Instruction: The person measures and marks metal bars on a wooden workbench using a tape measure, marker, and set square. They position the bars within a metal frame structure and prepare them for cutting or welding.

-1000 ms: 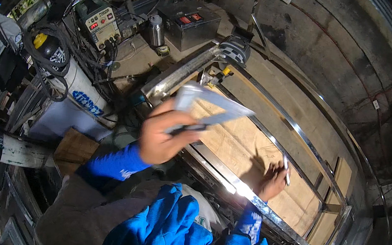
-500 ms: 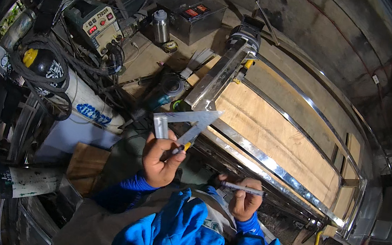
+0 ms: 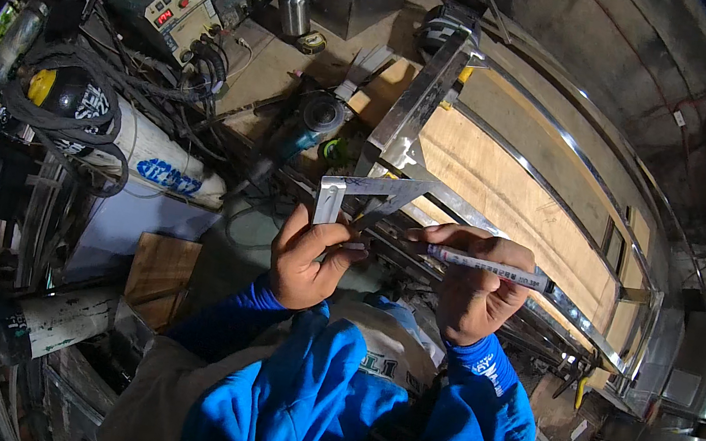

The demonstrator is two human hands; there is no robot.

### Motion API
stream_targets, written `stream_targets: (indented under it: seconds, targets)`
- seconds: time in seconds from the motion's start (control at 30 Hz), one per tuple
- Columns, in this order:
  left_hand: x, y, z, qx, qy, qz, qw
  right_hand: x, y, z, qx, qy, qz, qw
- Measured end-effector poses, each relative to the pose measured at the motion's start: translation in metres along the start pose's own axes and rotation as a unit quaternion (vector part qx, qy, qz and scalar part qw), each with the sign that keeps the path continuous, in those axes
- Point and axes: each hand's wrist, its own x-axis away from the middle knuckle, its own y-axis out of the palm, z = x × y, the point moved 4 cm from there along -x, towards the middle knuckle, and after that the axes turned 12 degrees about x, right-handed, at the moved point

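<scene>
My left hand [image 3: 309, 259] is closed around a silver metal square [image 3: 375, 189], gripping it near its thick stock. The square's flat blade points right, toward the near corner of a shiny steel tube frame [image 3: 425, 96]. A slanting metal strip runs from the blade's tip down toward my fingers, with a bit of yellow beside it. My right hand [image 3: 477, 304] holds a slim white marker pen [image 3: 489, 268] level between thumb and fingers. The marker lies just right of the square, apart from it, over the near edge of the frame. My fingers partly hide its left end.
Plywood [image 3: 500, 186] lies beneath the frame's bars. Left of the frame are a teal angle grinder [image 3: 298, 129], a tape measure [image 3: 311, 43] and a steel flask [image 3: 294, 6]. A welding machine [image 3: 166, 13] and a cable-wrapped gas cylinder [image 3: 157, 150] stand at the left.
My right hand has risen up and right with the marker, nearer the frame. The left hand has moved slightly right with the square, and the whole view has shifted a little.
</scene>
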Motion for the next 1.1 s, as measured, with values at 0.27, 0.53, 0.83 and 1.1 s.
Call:
stream_targets:
  seconds: [0.27,0.53,0.83,1.1]
  targets:
    - [-0.003,-0.006,-0.003,0.002,0.007,-0.025,1.0,0.022,0.002,0.014,0.106,0.044,-0.075,0.991]
    - [0.008,-0.012,-0.016,-0.008,0.022,-0.048,0.999,0.04,0.001,0.026,0.155,0.098,-0.078,0.98]
    - [0.019,-0.014,-0.023,0.017,0.011,-0.065,0.998,0.036,0.019,0.016,0.141,0.096,-0.035,0.985]
    - [0.014,-0.023,-0.021,-0.039,0.043,-0.079,0.995,0.044,0.022,0.023,0.036,0.344,-0.022,0.938]
